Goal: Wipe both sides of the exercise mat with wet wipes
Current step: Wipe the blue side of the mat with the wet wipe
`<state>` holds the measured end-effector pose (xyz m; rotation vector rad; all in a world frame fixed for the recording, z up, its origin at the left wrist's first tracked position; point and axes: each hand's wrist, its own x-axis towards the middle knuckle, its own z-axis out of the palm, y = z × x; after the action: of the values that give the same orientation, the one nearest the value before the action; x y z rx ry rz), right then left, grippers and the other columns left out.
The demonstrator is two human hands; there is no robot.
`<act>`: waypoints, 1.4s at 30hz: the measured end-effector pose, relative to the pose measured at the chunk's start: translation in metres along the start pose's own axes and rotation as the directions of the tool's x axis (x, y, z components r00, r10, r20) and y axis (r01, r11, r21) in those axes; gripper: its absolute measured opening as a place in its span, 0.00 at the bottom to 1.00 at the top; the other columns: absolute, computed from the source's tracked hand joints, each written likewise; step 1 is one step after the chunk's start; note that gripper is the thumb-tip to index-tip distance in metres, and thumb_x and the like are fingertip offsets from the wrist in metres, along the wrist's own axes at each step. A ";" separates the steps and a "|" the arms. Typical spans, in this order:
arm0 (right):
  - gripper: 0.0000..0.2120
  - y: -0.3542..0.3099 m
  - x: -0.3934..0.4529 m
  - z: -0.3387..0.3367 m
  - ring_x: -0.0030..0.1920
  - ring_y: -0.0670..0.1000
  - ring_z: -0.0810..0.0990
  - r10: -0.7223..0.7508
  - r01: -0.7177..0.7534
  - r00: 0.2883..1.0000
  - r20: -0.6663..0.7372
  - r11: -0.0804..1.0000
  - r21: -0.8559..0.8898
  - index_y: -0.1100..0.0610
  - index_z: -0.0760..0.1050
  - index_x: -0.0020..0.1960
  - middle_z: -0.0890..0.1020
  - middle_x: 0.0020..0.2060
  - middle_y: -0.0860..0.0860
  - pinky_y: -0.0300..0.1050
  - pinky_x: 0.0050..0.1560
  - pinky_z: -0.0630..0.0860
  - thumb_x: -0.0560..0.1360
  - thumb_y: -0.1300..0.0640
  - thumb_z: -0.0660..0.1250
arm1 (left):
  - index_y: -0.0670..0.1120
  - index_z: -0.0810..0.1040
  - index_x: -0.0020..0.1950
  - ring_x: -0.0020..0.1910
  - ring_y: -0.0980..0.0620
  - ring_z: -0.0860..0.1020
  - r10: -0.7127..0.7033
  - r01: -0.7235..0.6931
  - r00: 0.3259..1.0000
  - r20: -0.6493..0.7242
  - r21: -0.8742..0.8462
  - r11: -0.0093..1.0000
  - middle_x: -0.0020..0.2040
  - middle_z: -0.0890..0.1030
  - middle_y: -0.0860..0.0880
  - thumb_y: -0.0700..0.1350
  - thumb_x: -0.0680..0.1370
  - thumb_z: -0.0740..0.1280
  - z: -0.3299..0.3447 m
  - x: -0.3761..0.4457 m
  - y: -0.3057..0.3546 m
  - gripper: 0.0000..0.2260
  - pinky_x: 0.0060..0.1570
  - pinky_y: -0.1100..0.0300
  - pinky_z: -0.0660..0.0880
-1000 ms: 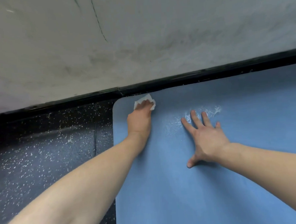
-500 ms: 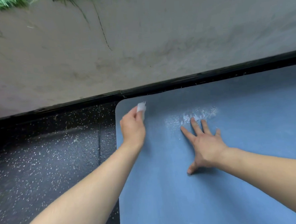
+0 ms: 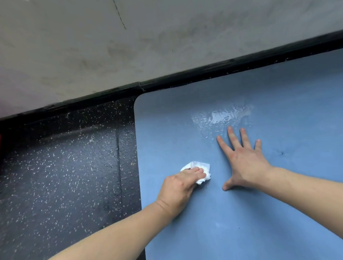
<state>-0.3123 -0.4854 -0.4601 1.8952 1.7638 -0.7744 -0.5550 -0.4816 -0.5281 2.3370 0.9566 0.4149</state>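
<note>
Blue mat [image 3: 270,214]; white wipe [image 3: 200,167]; black white-speckled floor [image 3: 59,175].

Soft, even, fairly bright light casts only faint shadows, a wet patch [image 3: 222,116] on the flat blue foam mat [image 3: 270,214] glares white, and wide-angle distortion bends the slightly soft edges.

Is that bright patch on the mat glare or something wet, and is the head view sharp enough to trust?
Head view: the bright patch is light glinting off a wet smear on the mat, just beyond the right hand; lighting is otherwise soft with faint shadows under the hands; the left hand and wipe are reasonably sharp; the wide lens bends the wall base.
</note>
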 end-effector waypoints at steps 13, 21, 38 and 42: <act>0.79 -0.010 -0.069 0.091 0.77 0.66 0.21 -0.205 0.208 0.978 0.034 0.968 -0.139 0.51 0.20 0.79 0.19 0.76 0.58 0.76 0.78 0.36 0.57 0.21 0.74 | 0.51 0.78 0.64 0.66 0.51 0.75 -0.016 0.016 0.999 0.036 0.008 1.000 0.65 0.80 0.49 0.36 0.78 0.65 0.018 -0.041 0.035 0.17 0.71 0.65 0.61; 0.78 -0.011 -0.079 0.099 0.80 0.66 0.25 -0.257 0.259 0.966 0.039 0.964 -0.067 0.49 0.28 0.83 0.25 0.80 0.58 0.75 0.79 0.38 0.55 0.19 0.73 | 0.55 0.81 0.65 0.61 0.52 0.81 -0.103 0.120 0.976 0.194 -0.080 0.989 0.62 0.83 0.55 0.48 0.82 0.61 0.010 -0.101 0.059 0.15 0.56 0.51 0.80; 0.63 -0.013 -0.144 0.173 0.83 0.68 0.38 -0.435 0.416 0.899 -0.053 0.885 -0.209 0.61 0.45 0.86 0.41 0.85 0.62 0.75 0.79 0.46 0.69 0.23 0.66 | 0.46 0.79 0.68 0.72 0.54 0.72 0.313 -0.212 0.860 0.404 -0.275 0.938 0.69 0.79 0.51 0.41 0.85 0.61 0.051 -0.199 0.081 0.14 0.68 0.54 0.73; 0.61 -0.011 -0.145 0.174 0.84 0.66 0.43 -0.447 0.441 0.893 -0.048 0.892 -0.096 0.61 0.51 0.86 0.45 0.85 0.61 0.74 0.80 0.48 0.68 0.23 0.66 | 0.51 0.79 0.67 0.67 0.59 0.76 0.201 -0.116 0.915 0.351 -0.249 0.962 0.65 0.81 0.56 0.45 0.85 0.61 0.047 -0.194 0.092 0.13 0.63 0.58 0.76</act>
<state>-0.3466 -0.7073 -0.4936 1.4919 2.2776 -0.7789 -0.6178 -0.6921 -0.5218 2.1851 0.5110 0.1206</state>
